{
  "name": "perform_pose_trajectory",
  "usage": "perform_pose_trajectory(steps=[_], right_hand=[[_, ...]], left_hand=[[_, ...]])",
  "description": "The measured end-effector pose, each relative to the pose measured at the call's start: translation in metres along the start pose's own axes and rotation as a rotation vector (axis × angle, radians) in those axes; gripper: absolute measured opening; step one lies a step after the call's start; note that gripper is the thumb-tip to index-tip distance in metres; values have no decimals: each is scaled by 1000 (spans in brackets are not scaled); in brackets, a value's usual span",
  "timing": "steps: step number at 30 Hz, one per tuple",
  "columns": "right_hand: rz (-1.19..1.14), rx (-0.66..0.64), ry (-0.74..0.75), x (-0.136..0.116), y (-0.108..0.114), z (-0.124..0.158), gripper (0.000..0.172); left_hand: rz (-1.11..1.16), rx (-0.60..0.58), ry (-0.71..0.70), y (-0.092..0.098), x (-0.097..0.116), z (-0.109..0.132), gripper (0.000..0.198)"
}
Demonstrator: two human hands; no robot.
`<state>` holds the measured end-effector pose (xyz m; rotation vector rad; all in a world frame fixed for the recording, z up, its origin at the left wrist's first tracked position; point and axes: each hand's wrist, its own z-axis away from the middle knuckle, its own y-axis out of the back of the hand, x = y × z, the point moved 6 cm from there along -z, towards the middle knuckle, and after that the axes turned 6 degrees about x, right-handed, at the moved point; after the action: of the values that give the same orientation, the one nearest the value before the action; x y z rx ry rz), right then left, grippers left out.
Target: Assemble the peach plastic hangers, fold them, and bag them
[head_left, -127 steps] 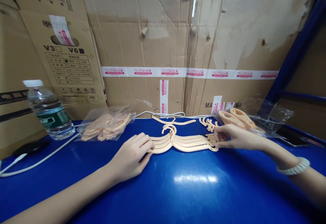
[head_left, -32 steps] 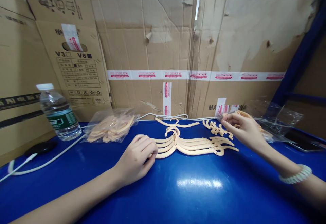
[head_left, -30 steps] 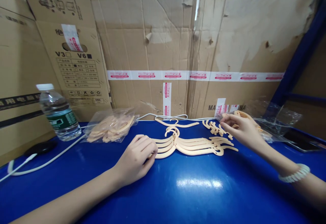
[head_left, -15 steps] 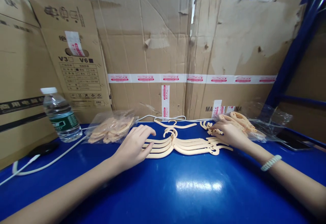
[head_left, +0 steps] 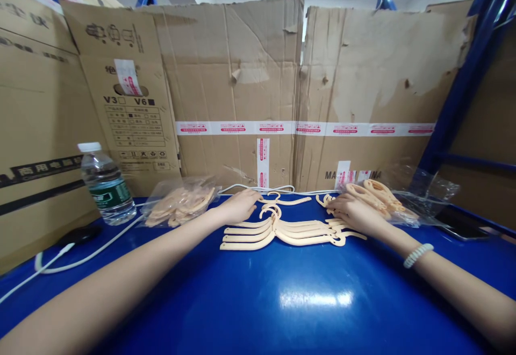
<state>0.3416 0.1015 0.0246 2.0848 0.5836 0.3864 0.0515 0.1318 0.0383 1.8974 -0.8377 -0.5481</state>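
My left hand (head_left: pixel 241 207) reaches to the back of the table, its fingers curled down over the left arm of a peach plastic hanger (head_left: pixel 296 201). Nearer me lies an overlapping row of several more hangers (head_left: pixel 250 239), hooks pointing away, with hooked end pieces at their right side. My right hand (head_left: pixel 350 211) rests bent over a small heap of curved peach pieces (head_left: pixel 323 200). Its fingertips are pressed together among them, and whatever they pinch is hidden. Beyond that hand lie larger looped peach parts (head_left: pixel 381 193) in an open clear bag.
A clear bag of peach parts (head_left: pixel 181 204) lies at left, beside a water bottle (head_left: pixel 108 188) and a black device (head_left: pixel 83 234) with a white cable (head_left: pixel 92 253). At right is a phone (head_left: pixel 463 226). Cardboard sheets (head_left: pixel 242 91) wall the back of the blue table (head_left: pixel 258 306).
My left hand has moved away from the row of hangers, back and to the right, onto the rear hanger. My right hand stays at the small pieces. The view has shifted slightly.
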Motion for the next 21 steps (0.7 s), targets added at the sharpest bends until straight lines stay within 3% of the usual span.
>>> perform_pose_trajectory(steps=[6, 12, 17, 21], right_hand=[[-64, 47, -1, 1, -1, 2, 26], [-221, 208, -54, 3, 6, 2, 25], [-355, 426, -223, 14, 23, 7, 27], [-421, 582, -419, 24, 36, 17, 39]], left_hand=[[-13, -54, -11, -27, -20, -17, 24], [-57, -71, 4, -34, -23, -19, 25], [-86, -84, 33, -27, -19, -25, 26], [-124, -68, 46, -1, -9, -22, 14]])
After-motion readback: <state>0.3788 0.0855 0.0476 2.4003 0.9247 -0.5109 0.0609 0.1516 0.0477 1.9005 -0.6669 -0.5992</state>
